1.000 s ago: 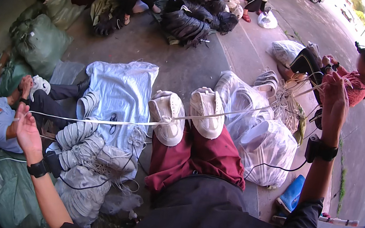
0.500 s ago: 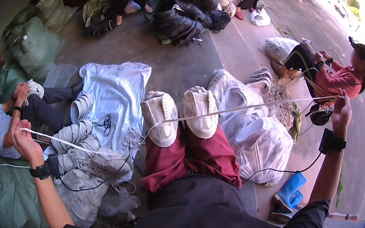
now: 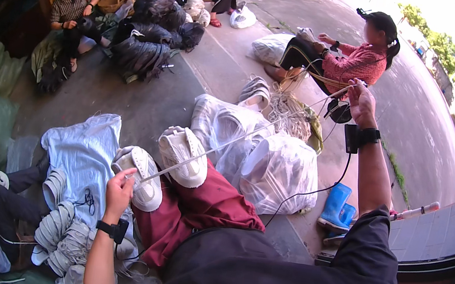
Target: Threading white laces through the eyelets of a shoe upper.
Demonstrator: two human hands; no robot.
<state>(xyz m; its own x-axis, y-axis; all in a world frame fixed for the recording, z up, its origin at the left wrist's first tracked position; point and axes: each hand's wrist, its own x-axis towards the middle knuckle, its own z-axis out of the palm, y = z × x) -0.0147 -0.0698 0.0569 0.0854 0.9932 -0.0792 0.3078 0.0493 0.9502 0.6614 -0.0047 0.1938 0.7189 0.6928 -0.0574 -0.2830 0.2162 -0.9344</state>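
Two off-white sneakers, the left shoe (image 3: 144,185) and the right shoe (image 3: 184,156), rest toes toward me on my knees. A white shoelace (image 3: 221,147) runs taut from the left shoe up and rightward. At its far end my right hand (image 3: 361,103) is raised, fingers closed on the lace. My left hand (image 3: 119,189) is beside the left shoe, its fingers pinched at the near end of the lace. Where exactly the lace meets the shoe is too small to make out.
Plastic-wrapped shoes (image 3: 282,171) and a tangle of laces (image 3: 290,113) lie at my right, near blue boots (image 3: 338,208). White cloth (image 3: 85,150) and stacked shoe parts (image 3: 63,235) lie left. A seated person in pink (image 3: 362,65) is close beyond my right hand; others sit around.
My left hand has come inward from far left to the left shoe. My right hand still holds the lace up. The view has swung to the right.
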